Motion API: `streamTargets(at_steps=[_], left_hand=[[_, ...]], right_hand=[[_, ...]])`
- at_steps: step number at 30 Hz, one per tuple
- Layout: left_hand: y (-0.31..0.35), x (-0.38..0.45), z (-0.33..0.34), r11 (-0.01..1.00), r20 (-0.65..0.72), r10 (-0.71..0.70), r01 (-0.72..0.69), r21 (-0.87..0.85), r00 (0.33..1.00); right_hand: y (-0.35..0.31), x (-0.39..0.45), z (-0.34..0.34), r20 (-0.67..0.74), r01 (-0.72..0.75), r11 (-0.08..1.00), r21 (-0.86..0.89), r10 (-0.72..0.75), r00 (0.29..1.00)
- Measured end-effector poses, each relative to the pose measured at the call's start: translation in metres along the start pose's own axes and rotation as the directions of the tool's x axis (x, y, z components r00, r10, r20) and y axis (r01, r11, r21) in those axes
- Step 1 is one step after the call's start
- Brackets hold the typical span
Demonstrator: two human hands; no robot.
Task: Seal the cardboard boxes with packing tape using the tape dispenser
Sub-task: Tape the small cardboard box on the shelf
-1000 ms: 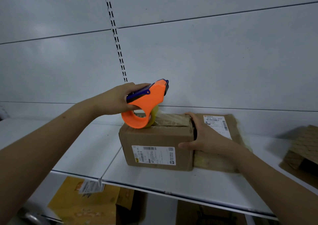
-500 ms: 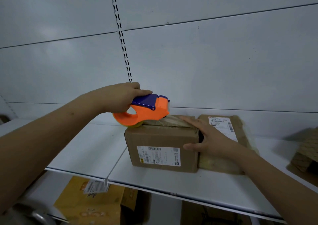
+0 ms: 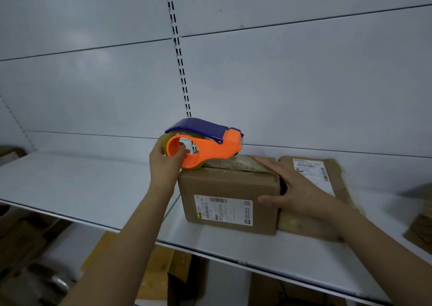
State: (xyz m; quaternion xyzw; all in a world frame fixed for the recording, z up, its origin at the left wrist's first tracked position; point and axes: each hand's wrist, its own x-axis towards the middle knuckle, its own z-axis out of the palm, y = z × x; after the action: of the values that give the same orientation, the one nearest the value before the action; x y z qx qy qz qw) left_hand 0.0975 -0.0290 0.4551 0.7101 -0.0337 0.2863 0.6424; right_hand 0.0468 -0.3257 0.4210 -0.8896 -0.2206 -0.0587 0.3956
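From half a second before, I saw my left hand [image 3: 164, 163], fingers [image 3: 181, 148] gripping the orange-and-blue plastic tape dispenser [image 3: 205, 145], had re-gripped, its nose at the brown cardboard box's [image 3: 230, 197] top at twelve o'clock, my flat, loose right hand [image 3: 295, 190] steadying, so taping looked begun.

We cannot read the blurred white shipping label [image 3: 223, 209] on the brown cardboard box [image 3: 228, 188]; a patterned cardboard piece [image 3: 420, 228], perhaps another box, is cut off at right.

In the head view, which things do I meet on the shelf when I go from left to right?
left hand → tape dispenser → cardboard box → right hand → flat parcel
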Motion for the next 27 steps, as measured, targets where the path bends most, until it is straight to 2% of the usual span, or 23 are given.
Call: streamTargets(at_steps=[2, 5, 8, 11, 16, 19, 24, 27], left_hand=[[0.003, 0.005, -0.003, 0.997, 0.019, 0.022, -0.023, 0.071, 1.0], [0.012, 0.021, -0.015, 0.982, 0.14, 0.082, -0.104, 0.155, 0.987], [0.015, 0.029, -0.022, 0.964, 0.184, 0.082, -0.124, 0.233, 0.98], [0.014, 0.034, -0.025, 0.967, 0.203, 0.07, -0.117, 0.228, 0.977], [0.006, 0.034, -0.025, 0.985, 0.146, 0.028, -0.052, 0.162, 0.989], [0.007, 0.037, -0.027, 0.982, 0.166, 0.056, -0.084, 0.167, 0.985], [0.008, 0.046, -0.036, 0.95, 0.209, 0.081, -0.139, 0.28, 0.974], [0.001, 0.045, -0.04, 0.955, 0.202, 0.083, -0.135, 0.263, 0.976]], right_hand=[[0.001, 0.0, 0.0, 0.001, 0.001, 1.0, -0.003, -0.001, 1.0], [0.002, 0.0, -0.001, 0.008, -0.019, 1.0, 0.009, 0.019, 1.0], [-0.001, -0.001, -0.002, 0.012, -0.023, 1.0, 0.0, 0.023, 1.0], [-0.002, -0.001, -0.001, 0.002, -0.013, 1.0, -0.023, 0.013, 1.0], [-0.004, -0.001, 0.0, -0.01, -0.001, 0.999, -0.04, 0.001, 1.0], [-0.003, -0.001, 0.0, -0.007, -0.004, 0.999, -0.046, 0.004, 1.0], [-0.002, -0.001, 0.0, -0.009, -0.012, 0.999, -0.047, 0.011, 1.0], [-0.002, -0.001, 0.0, -0.008, -0.015, 0.998, -0.053, 0.015, 1.0]])
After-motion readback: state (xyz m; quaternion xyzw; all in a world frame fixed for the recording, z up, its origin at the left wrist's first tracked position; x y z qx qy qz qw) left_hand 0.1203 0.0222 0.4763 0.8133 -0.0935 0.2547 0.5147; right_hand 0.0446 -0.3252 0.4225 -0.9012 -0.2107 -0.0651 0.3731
